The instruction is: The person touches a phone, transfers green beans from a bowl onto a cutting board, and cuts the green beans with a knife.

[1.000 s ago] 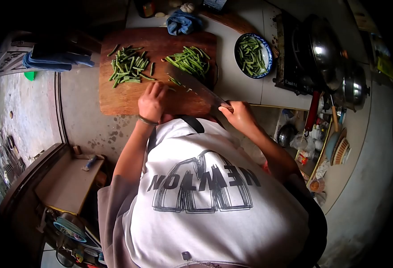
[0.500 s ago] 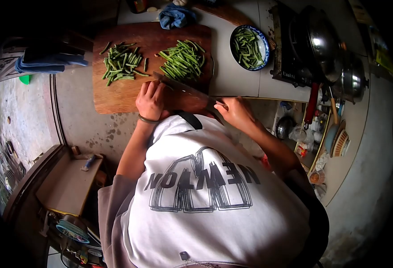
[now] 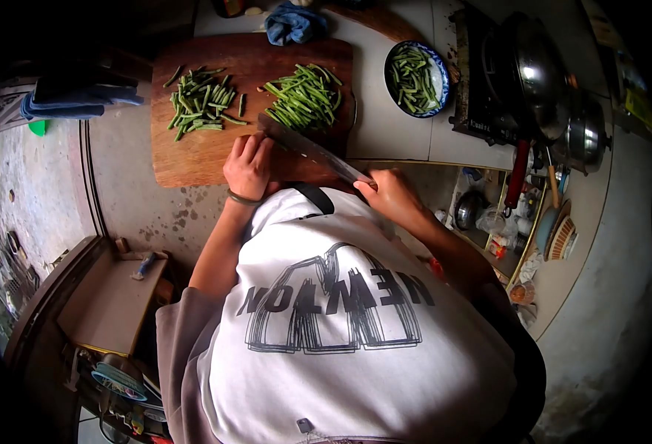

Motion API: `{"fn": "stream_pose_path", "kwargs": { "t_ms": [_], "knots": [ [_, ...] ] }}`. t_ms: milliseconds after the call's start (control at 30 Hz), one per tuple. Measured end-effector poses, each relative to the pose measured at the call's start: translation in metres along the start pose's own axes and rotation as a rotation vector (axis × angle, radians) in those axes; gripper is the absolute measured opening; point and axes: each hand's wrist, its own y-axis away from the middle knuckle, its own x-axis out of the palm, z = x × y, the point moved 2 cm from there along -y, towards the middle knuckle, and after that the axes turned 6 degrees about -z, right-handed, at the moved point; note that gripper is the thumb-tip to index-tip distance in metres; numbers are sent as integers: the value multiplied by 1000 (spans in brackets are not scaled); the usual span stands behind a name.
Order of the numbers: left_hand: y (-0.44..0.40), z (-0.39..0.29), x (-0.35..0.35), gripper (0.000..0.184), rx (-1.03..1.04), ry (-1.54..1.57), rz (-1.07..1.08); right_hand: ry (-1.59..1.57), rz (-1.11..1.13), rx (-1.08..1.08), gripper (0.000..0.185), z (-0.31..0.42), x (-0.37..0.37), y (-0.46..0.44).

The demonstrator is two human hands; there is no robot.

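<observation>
1. Right hand [image 3: 394, 195]: closed round knife [image 3: 309, 149] handle; blade slanted across near part of cutting board [image 3: 181, 166].
2. Left hand [image 3: 246, 166]: fingers curled beside blade tip; couldn't tell if anything was gripped.
3. Progress: left pile [image 3: 204, 102] on board and pieces in bowl [image 3: 437, 77] looked cut; right pile [image 3: 303, 98] on board unclear, perhaps left to cut.
4. Around: blue cloth [image 3: 290, 24] beyond board, stove [image 3: 468, 92] right of bowl on table [image 3: 394, 144].
5. Left fingers seemed the only obstacle near the blade.

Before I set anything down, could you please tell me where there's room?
Bare: counter between board, bowl and stove; board's near left corner, beside the left hand. Crowded: its far half, with beans, and near right, by the knife.
</observation>
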Motion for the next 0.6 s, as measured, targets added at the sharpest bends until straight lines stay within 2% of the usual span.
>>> {"fn": "stream_pose_path", "kwargs": {
  "t_ms": [133, 267, 400, 600],
  "knots": [
    [-2, -1, -2, 26, -3, 6, 2, 11, -2, 11, 30, 0, 9, 2],
    [-3, -2, -2, 25, -5, 22, 3, 48, -145, -53, 34, -1, 42, -2],
    [-1, 0, 2, 24, -2, 28, -32, -33, -178, 19, 36, -5, 42, 2],
    [-1, -1, 1, 23, 3, 22, -53, -27, -59, 26, 31, -1, 10, 9]
  ]
}}
